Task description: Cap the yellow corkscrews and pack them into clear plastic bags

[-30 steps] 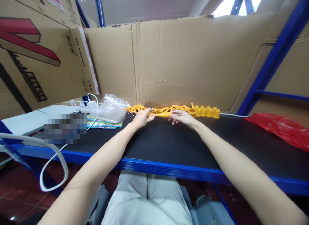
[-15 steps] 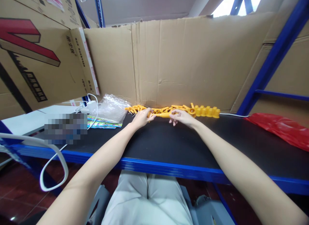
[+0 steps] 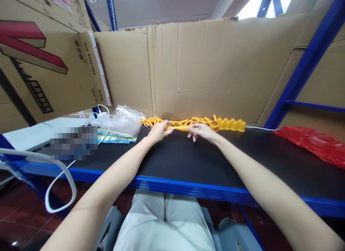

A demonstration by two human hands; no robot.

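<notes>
A row of yellow plastic parts (image 3: 188,123) lies along the back of the black shelf top (image 3: 188,161), against a cardboard wall. My left hand (image 3: 159,130) reaches to its left portion, fingers curled round one of the yellow pieces. My right hand (image 3: 202,130) rests on the middle of the row, fingers bent down and touching the pieces. To the right of it stand several stubby yellow cups (image 3: 231,124) in a line.
A crumpled clear plastic bag (image 3: 125,121) and colourful packets (image 3: 114,137) lie at the left, beside a white charger and cable (image 3: 101,118). A red plastic bag (image 3: 312,143) lies at the right. Cardboard (image 3: 202,67) walls the back; blue rack posts (image 3: 304,67) stand right.
Hardly anything has moved. My right hand's fingers have shifted slightly on the yellow pieces.
</notes>
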